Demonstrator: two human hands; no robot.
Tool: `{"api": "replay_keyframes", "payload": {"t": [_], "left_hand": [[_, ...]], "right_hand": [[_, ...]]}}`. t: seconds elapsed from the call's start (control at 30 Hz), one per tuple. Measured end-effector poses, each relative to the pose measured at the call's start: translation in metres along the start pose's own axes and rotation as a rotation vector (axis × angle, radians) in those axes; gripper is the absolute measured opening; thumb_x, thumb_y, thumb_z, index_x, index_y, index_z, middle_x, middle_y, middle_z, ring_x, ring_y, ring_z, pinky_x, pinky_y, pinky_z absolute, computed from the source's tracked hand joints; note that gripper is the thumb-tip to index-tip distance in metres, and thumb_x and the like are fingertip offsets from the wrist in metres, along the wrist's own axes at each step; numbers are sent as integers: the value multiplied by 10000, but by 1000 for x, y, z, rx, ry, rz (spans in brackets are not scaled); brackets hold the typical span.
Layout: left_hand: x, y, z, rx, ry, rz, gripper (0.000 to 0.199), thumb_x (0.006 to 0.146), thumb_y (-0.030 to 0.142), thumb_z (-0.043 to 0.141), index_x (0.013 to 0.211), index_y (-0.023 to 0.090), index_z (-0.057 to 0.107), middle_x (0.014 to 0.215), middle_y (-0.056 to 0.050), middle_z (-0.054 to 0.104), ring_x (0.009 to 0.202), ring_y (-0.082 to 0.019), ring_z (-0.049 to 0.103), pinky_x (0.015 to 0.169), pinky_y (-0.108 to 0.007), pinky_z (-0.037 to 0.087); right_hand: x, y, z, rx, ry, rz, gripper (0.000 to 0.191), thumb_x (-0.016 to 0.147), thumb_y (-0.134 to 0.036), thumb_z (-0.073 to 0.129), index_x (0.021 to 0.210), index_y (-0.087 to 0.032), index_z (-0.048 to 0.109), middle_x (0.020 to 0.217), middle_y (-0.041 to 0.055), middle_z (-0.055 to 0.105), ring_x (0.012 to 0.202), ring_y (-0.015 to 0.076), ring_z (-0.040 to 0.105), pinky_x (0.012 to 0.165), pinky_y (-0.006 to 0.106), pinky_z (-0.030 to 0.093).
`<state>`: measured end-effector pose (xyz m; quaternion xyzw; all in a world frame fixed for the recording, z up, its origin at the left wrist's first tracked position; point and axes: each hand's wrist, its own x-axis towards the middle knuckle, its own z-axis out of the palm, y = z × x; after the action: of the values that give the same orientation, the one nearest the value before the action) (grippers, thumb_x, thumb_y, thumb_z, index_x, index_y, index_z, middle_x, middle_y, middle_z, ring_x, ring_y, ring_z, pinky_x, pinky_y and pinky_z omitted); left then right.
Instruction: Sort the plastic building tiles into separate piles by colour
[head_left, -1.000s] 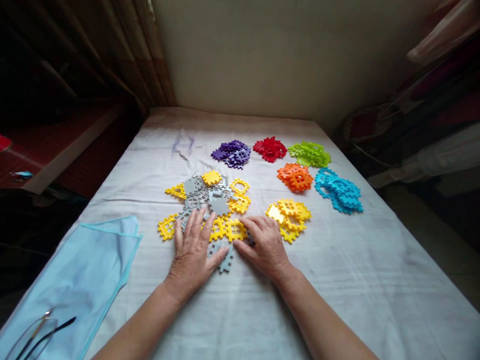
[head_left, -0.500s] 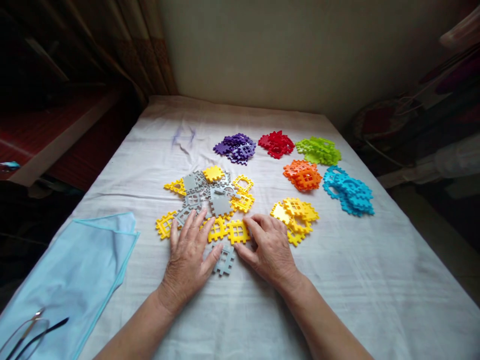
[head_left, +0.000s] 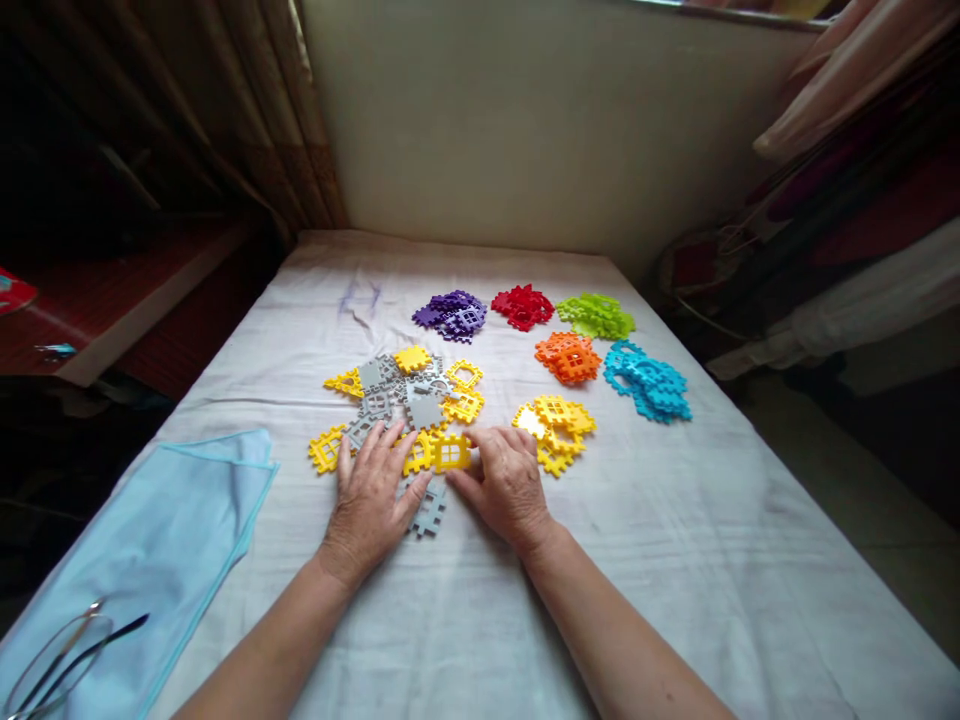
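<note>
My left hand (head_left: pixel 366 500) lies palm down with its fingers spread, over the near edge of a mixed pile of grey interlocking pieces (head_left: pixel 427 413) and yellow ones. Its thumb rests at a loose grey window-shaped piece (head_left: pixel 429 510). My right hand (head_left: pixel 508 487) has thumb and fingers closed on the right side of a yellow window-shaped piece (head_left: pixel 452 453). That piece lies beside another yellow piece (head_left: pixel 418 455), partly behind my left fingers. A yellow triangle piece (head_left: pixel 345 383) sits at the pile's left.
Sorted heaps lie beyond and right: purple (head_left: pixel 450 314), red (head_left: pixel 523 307), green (head_left: pixel 598 316), orange (head_left: pixel 568 358), blue (head_left: pixel 649 382) and yellow (head_left: pixel 556 430). A light blue cloth (head_left: pixel 202 530) with eyeglasses (head_left: pixel 67 655) lies at left on the white sheet (head_left: pixel 675 580).
The camera view has tilted up and turned right, so everything sits shifted in the picture. Both hands keep nearly the same place at the yellow and grey pieces.
</note>
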<state>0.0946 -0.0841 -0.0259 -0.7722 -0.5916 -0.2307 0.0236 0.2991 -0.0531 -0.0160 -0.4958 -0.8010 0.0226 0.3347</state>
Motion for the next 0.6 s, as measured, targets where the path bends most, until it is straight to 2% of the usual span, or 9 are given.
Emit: {"api": "replay_keyframes", "payload": {"t": [0.1, 0.2, 0.37, 0.6], "left_hand": [[0, 0, 1, -2, -10, -11, 467, 966, 434, 462, 1376, 224, 540, 1463, -121, 547, 1405, -322, 430, 1200, -623, 149], [1, 0, 2, -12, -6, -22, 456, 962, 436, 469, 1359, 227, 552, 1454, -115, 557, 1400, -323, 437, 1195, -629, 164], [0, -3, 1, -37, 27, -37, 421, 958, 393, 473, 1334, 229, 570, 1438, -106, 574, 1378, -305, 464, 1192, -611, 205], [-2, -6, -6, -39, 96, -63, 300, 948, 343, 458, 1120, 249, 685, 1348, -71, 644, 1350, -318, 489, 1155, -624, 270]], "right_hand": [[0, -1, 0, 60, 69, -44, 261, 890, -242, 624, 1148, -208, 617, 931, 44, 740, 896, 212, 635, 892, 375, 385], [1, 2, 1, 165, 181, 11, 176, 919, -209, 527, 1043, -212, 652, 825, 31, 726, 798, 187, 650, 811, 344, 436], [-4, 24, -12, 328, 319, 291, 220, 883, -325, 528, 1031, -213, 647, 821, 42, 720, 750, 187, 671, 771, 335, 522], [-38, 75, -47, 319, 315, 652, 349, 800, -475, 541, 1006, -215, 650, 827, 51, 731, 764, 214, 688, 756, 347, 538]]}}
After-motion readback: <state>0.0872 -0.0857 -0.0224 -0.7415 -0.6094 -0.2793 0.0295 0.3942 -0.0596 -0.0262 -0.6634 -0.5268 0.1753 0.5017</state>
